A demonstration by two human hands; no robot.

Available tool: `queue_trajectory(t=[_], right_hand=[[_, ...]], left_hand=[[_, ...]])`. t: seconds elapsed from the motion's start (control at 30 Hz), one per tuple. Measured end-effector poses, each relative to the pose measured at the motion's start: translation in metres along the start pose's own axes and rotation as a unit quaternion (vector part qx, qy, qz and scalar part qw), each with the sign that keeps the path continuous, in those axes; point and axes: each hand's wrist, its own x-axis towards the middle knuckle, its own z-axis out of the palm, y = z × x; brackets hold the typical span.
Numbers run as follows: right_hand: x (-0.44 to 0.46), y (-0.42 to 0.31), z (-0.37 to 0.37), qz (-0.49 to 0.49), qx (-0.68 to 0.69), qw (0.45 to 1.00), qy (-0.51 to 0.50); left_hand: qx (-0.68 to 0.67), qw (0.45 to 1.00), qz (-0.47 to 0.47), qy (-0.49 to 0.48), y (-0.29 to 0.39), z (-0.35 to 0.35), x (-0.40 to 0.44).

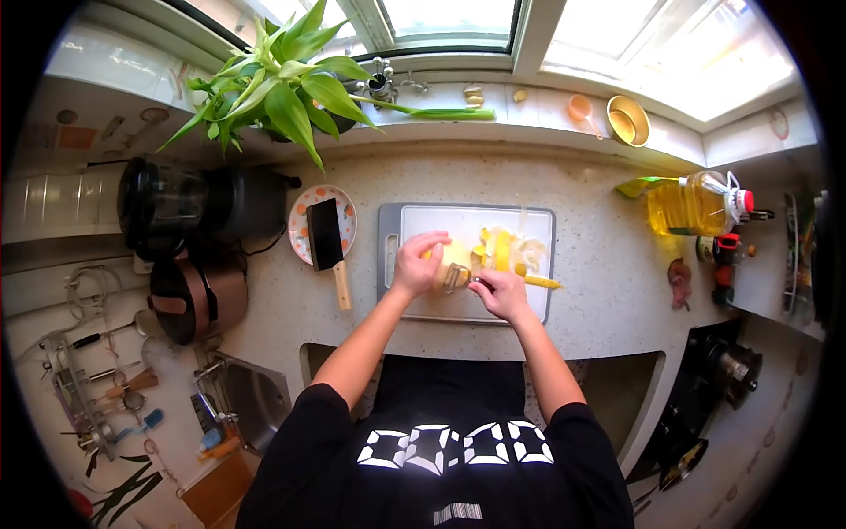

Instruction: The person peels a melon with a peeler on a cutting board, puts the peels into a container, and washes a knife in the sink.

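My left hand (421, 264) is closed around a pale yellow, partly peeled fruit or vegetable (453, 254), whose exact kind I cannot make out. In my right hand (500, 294) is a peeler (457, 278), its metal head against the lower right of the pale yellow piece. Both hands are over a white cutting board (423, 218) with a grey edge. Yellow and whitish peelings (503, 250) lie in a heap to the right of the piece. One long yellow strip (543, 282) reaches over the board's right edge.
Left of the board, a black-bladed cleaver (326, 236) rests across a patterned plate (300, 216), its wooden handle over the counter. An oil bottle (696, 203) stands at the right. A leafy plant (286, 93) and a yellow bowl (627, 121) occupy the windowsill. A sink (256, 397) is at lower left.
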Motion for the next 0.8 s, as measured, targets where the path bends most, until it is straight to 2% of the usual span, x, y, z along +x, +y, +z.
queue_trajectory(t=[0.3,0.43,0.53,0.63,0.7,0.8], right_hand=[[-0.04,0.062,-0.019,0.128,-0.108,0.985,-0.035],[-0.045,0.055,-0.03,0.118,-0.089,0.989,-0.004],[-0.042,0.039,-0.039,0.11,-0.085,0.99,0.003],[-0.03,0.025,-0.04,0.081,-0.063,0.994,0.025],[-0.015,0.011,-0.037,0.055,-0.022,0.998,0.036],[0.007,0.001,-0.025,0.043,-0.024,0.999,0.001]], left_hand=[[-0.055,0.998,-0.019,0.008,-0.012,-0.011,0.004],[0.01,0.998,-0.014,0.052,-0.013,-0.019,0.009],[0.132,0.989,0.031,0.05,0.005,-0.018,0.009],[0.203,0.978,0.022,0.047,0.029,-0.008,0.004],[0.196,0.978,0.038,0.059,0.029,-0.005,0.005],[0.191,0.978,0.054,0.068,0.028,-0.003,0.004]])
